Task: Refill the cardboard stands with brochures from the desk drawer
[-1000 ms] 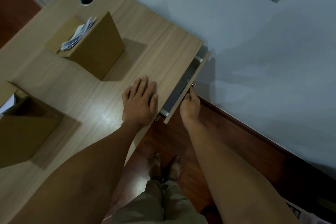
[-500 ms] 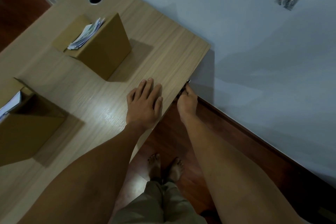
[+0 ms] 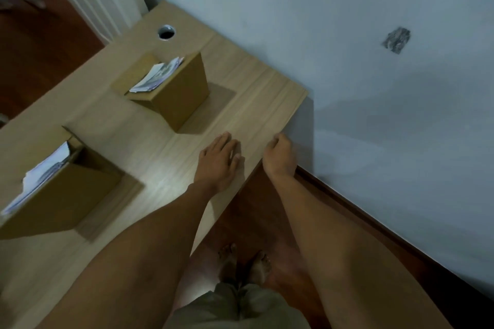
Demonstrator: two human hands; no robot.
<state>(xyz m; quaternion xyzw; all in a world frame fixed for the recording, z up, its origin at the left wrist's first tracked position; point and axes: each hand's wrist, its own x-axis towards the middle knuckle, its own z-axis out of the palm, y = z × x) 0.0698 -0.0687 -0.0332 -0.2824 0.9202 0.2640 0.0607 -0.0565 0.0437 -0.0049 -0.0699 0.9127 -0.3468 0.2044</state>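
Drawer now shut: no drawer front shows past the desk (image 3: 149, 147) edge, where a second ago it stood out at an angle under the right hand. Half a second ago it was nearly home, with only a sliver of the handle showing at the fingertips.

Right hand (image 3: 280, 156) sits at the desk edge, fingers curled under and out of sight; cannot tell whether they still hold the handle or nothing at all. Left hand (image 3: 219, 161) lies flat on the desk, fingers straight and spread, just beside the right hand, as in both earlier frames.

Brochures: one stack in the far stand (image 3: 171, 91), ahead and left of the left hand; another in the near stand (image 3: 58, 189), well to its left. None in either hand.

Judgement: shutting the drawer reads as the closing step, since both stands hold paper. Fill level cannot be checked from here.

The view has swung up and left since earlier, and the frame is blurred.
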